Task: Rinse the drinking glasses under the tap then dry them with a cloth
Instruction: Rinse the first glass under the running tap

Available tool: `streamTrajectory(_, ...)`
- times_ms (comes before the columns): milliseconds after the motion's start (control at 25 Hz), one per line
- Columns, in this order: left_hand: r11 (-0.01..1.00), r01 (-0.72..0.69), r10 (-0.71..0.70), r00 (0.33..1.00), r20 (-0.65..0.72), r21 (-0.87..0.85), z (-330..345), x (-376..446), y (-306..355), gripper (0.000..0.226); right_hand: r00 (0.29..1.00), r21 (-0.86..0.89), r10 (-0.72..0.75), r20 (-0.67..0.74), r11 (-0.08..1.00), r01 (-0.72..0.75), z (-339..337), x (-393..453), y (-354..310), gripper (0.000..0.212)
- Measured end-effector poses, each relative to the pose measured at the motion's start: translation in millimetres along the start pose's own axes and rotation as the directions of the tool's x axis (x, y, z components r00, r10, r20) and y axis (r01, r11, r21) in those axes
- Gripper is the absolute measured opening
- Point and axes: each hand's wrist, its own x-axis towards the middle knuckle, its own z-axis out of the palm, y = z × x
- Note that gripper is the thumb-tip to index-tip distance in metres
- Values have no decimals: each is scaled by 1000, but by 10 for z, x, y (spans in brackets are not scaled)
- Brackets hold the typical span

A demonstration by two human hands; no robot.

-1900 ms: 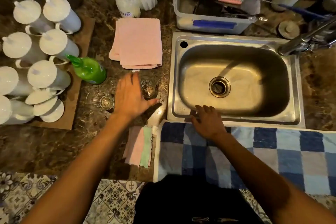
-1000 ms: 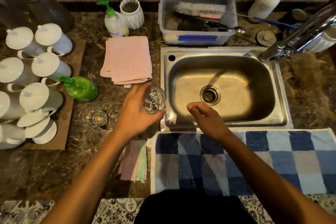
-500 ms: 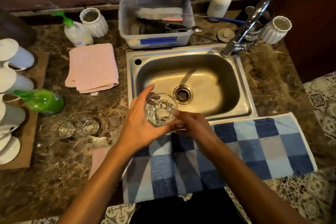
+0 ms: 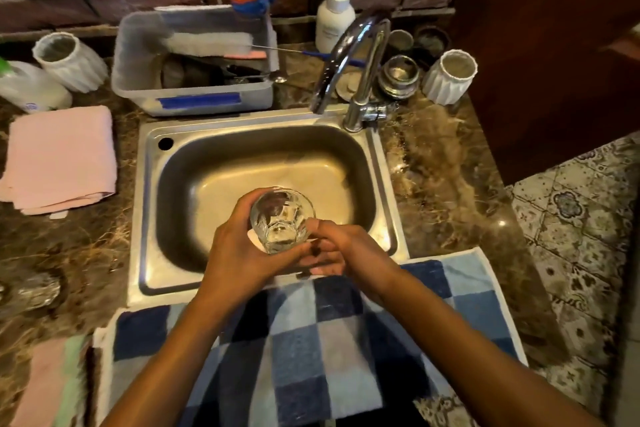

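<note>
A clear faceted drinking glass (image 4: 281, 220) is held upright over the front of the steel sink (image 4: 149, 204). My left hand (image 4: 242, 253) wraps its left side. My right hand (image 4: 343, 253) touches its lower right side with the fingers curled under it. The chrome tap (image 4: 346, 59) arches over the sink's back right corner, with no water running. A folded pink cloth (image 4: 60, 158) lies on the counter left of the sink. Another glass (image 4: 36, 289) stands blurred at the far left.
A blue checked towel (image 4: 450, 291) covers the counter's front edge. Behind the sink sit a plastic tub with a brush (image 4: 194, 62), a white pump bottle (image 4: 334, 14) and white ribbed cups (image 4: 448, 76). A pink-green cloth (image 4: 52, 381) lies front left.
My left hand lifted the glass from the counter and carried it right, over the sink. My right hand rose from the sink's front rim to meet the glass. The view swung right.
</note>
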Motion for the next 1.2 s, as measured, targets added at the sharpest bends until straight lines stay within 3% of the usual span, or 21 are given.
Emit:
streamTrajectory(80, 1000, 13, -13, 999, -41, 8, 208, 147, -73, 89, 1000, -114, -18, 16, 993, 20, -416, 119, -61, 62)
streamTrajectory(200, 999, 34, -34, 995, -90, -2, 433, 375, -323, 88, 983, -153, -119, -141, 984, 97, -1021, 409, -190, 52)
streamTrajectory(280, 998, 60, -61, 990, -125, -9, 543, 503, -553, 87, 922, -313, -248, -298, 938, 151, -1335, 644, -293, 38)
streamTrajectory(360, 996, 93, -94, 982, -161, -16, 621, 596, -799, 86, 825, -497, -362, -435, 860, 115, -1587, 886, -390, 31)
streamTrajectory(440, 989, 141, -145, 977, -155, -34, 691, 678, -1063, 86, 755, -570, -410, -512, 820, 58, -1774, 1119, -500, 41)
streamTrajectory(560, 983, 179, -181, 974, -134, -25, 753, 705, -1387, 85, 707, -574, -468, -530, 812, 108, -1896, 1405, -627, 54)
streamTrajectory(720, 980, 198, -199, 973, -117, -17, 795, 693, -1619, 84, 651, -653, -575, -496, 741, 158, -1853, 1629, -693, 33)
streamTrajectory(1000, 983, 185, -186, 977, -107, -13, 820, 658, -1684, 83, 536, -717, -650, -539, 688, 112, -1756, 1816, -674, 38)
streamTrajectory(1200, 987, 159, -158, 984, -84, 1, 819, 659, -1658, 82, 514, -707, -648, -562, 699, 109, -1743, 1851, -681, 35)
